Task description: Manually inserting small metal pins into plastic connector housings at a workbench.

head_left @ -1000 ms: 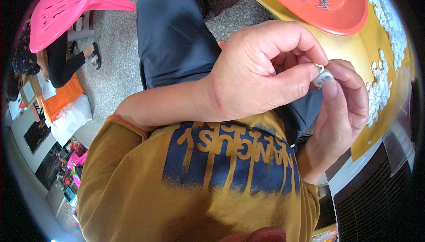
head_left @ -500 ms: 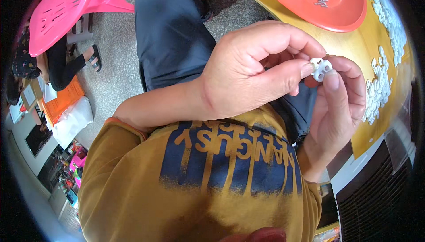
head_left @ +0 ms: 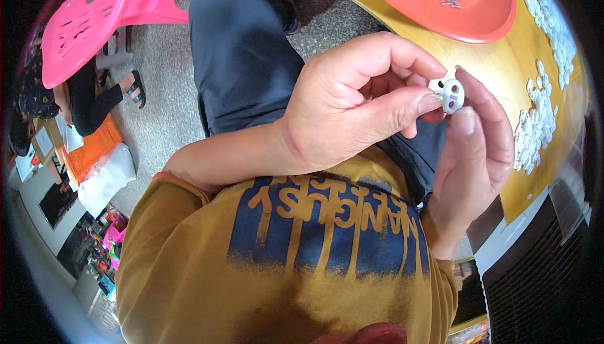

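A small white plastic cord lock (head_left: 453, 97) with two round holes in its face is up in front of my lap. The thumb and index finger of my left hand (head_left: 362, 102) pinch its left side, where a second white part shows beside it. On its right, my right hand (head_left: 481, 146) curves about it, thumb tip at the lower edge and index fingertip by the upper edge. The contact under the fingertips is partly hidden. Both hands are over the near edge of the yellow table (head_left: 497, 67).
An orange-red plate (head_left: 478, 26) holding many small metal springs stands on the table's far side. Loose white plastic pieces (head_left: 533, 133) lie in piles along the right. A pink plastic chair (head_left: 88, 26) stands far left, with another person (head_left: 75, 99) seated beyond it.
The cord lock has turned so its two-hole face shows more squarely. My right thumb has slid down to its lower edge, and my right index finger has straightened somewhat.
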A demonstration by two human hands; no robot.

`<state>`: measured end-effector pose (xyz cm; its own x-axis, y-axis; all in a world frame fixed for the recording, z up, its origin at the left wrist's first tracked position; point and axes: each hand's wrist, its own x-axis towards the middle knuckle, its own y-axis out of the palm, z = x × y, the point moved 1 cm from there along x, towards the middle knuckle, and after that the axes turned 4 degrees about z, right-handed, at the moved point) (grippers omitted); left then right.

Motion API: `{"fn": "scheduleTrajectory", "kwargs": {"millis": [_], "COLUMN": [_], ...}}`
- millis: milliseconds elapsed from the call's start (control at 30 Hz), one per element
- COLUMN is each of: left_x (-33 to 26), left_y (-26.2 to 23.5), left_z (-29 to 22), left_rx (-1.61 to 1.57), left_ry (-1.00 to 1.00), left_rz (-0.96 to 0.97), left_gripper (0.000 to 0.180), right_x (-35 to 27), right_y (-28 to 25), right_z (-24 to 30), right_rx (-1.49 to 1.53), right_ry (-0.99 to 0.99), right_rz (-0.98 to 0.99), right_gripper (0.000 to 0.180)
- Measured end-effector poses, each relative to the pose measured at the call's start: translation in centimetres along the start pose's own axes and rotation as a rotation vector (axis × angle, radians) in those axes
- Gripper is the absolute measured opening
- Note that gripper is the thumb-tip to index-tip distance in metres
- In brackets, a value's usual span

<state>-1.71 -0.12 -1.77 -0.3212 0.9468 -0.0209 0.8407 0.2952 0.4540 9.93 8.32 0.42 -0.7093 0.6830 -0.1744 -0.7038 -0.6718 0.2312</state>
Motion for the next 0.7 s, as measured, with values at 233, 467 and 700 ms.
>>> {"fn": "scheduleTrajectory", "kwargs": {"millis": [233,467,700], "left_x": [-0.21,-0.18,-0.15], "left_y": [0.16,-0.03,-0.02], "left_z": [-0.06,-0.22,-0.33], "left_rx": [0.024,-0.032,-0.044], "left_ry": [-0.024,-0.039,-0.068], "left_rz": [0.000,0.015,-0.014], "left_gripper": [0.024,0.023,0.022], "right_x": [-0.09,-0.15,0.03], "right_y": [-0.08,0.03,0.03], "right_z": [-0.21,-0.18,-0.33], "right_rx": [-0.081,-0.096,-0.133], "right_ry": [-0.084,-0.082,-0.134], "right_rz": [0.006,0.026,0.049], "right_gripper": [0.033,0.032,0.032]}}
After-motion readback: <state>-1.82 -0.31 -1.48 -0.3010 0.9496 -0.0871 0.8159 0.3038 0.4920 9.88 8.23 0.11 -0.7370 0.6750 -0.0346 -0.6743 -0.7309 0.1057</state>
